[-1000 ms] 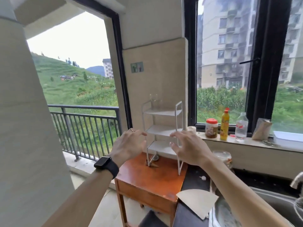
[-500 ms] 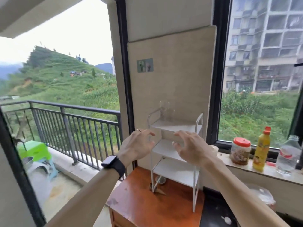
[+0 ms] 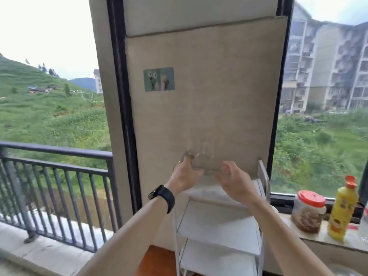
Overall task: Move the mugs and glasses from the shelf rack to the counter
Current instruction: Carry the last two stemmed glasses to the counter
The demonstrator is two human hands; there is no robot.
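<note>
Both hands have risen to the rack's (image 3: 217, 228) top shelf: the left hand (image 3: 186, 174), fingers spread, is reaching the blurred glasses (image 3: 202, 154) at its 12 o'clock, while the right hand (image 3: 234, 179) is hovering spread at their 5 o'clock, gripping nothing yet.

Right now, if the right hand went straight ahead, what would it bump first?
Probably the clear glasses on top of the rack, just ahead of the fingers of the right hand; they're blurry, so depth is unsure.

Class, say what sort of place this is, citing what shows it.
Probably a home kitchen corner beside a balcony: white shelf rack, food jar and yellow bottle on the sill, railing outside.
</note>
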